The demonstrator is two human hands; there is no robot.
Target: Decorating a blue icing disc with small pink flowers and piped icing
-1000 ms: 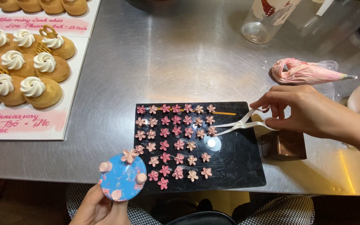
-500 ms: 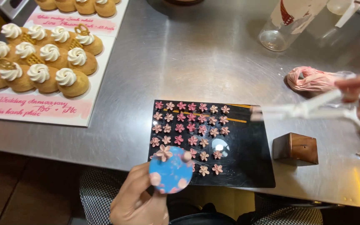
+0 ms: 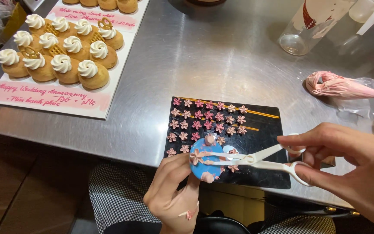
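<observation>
My left hand (image 3: 174, 193) holds a small round blue disc (image 3: 205, 164) upright near the table's front edge; pink icing flowers sit on its rim. My right hand (image 3: 356, 164) grips white scissors (image 3: 260, 159) whose tips carry a pink flower onto the disc's left side. Behind the disc lies a black board (image 3: 262, 138) with rows of several small pink flowers (image 3: 208, 117). A smear of pink icing marks the heel of my left hand.
A white tray (image 3: 53, 97) of cream-topped puffs with pink writing sits at the far left. A pink piping bag (image 3: 338, 86) lies at the right, a clear glass bottle (image 3: 301, 32) stands behind it. The steel table (image 3: 204, 60) ends just before my checked trousers.
My right hand swung the scissors from the right down to the disc with a flower on the tips. My left hand shifted the disc to the right, in front of the board.
</observation>
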